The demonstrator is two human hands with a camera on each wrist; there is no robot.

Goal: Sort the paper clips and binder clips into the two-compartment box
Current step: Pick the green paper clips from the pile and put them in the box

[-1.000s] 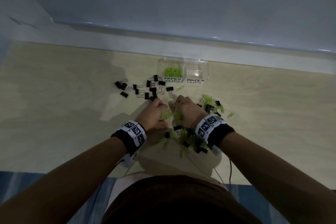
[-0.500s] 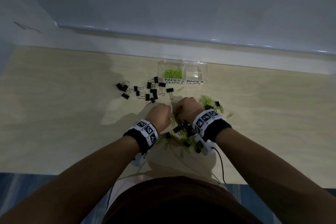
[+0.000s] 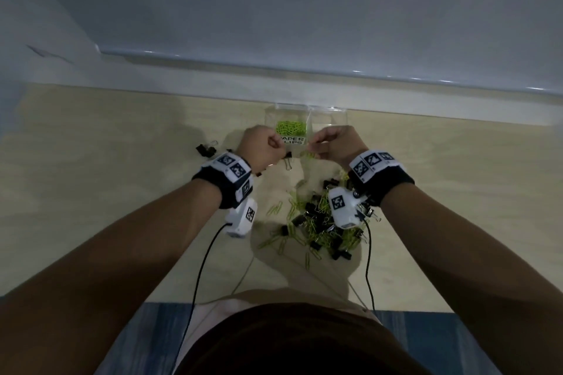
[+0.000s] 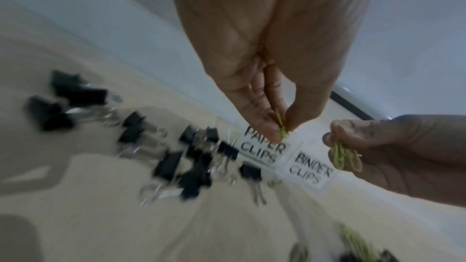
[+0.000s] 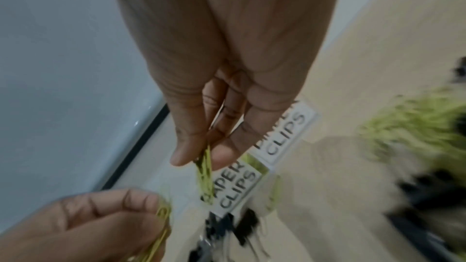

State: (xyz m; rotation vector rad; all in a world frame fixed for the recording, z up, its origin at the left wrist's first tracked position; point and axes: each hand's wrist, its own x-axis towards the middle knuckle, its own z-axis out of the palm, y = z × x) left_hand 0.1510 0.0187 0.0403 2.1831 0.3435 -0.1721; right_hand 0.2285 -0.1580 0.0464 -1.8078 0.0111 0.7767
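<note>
Nearest the person, on the pale wood-look surface (image 3: 91, 192), lies a mixed heap (image 3: 323, 222) of green paper clips and black binder clips, partly covered by the right wrist unit. Beyond it, both hands are raised just in front of the clear two-compartment box (image 3: 335, 114). Left hand (image 3: 260, 148): thumb and fingertips pressed together, pinching green paper clips (image 4: 281, 127). Right hand (image 3: 335, 146): thumb and fingers likewise pinching a small bunch of green paper clips (image 5: 205, 168). A second group of black binder clips (image 4: 176, 158) lies left of the box front, most hidden behind the left hand in the head view. Box labels read PAPER CLIPS (image 4: 262, 148) on the left compartment and BINDER CLIPS (image 4: 309, 170) on the right. Left compartment holds a pile of green clips (image 3: 291, 127); contents of the right compartment are hard to make out through the clear wall. Behind the box, a pale ledge (image 3: 457, 113) meets a grey-blue wall (image 3: 274, 9). Both wrist views are motion-blurred.
</note>
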